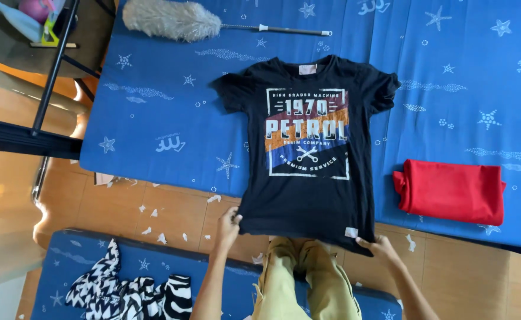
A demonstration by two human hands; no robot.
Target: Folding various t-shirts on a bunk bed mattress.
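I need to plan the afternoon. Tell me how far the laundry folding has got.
Done: one red garment lies folded on the blue mattress. In hand: a black T-shirt is spread flat, print up, with the left hand and right hand gripping its hem corners; no fold made yet. Left: that shirt, and a crumpled zebra-print garment on the near mattress.

Light olive-green trousers (305, 284) are worn, creased over the thighs and knees. Both forearms are left bare, with no sleeves seen on them. Nothing is worn on the left hand (228, 228) or the right hand (380, 248).
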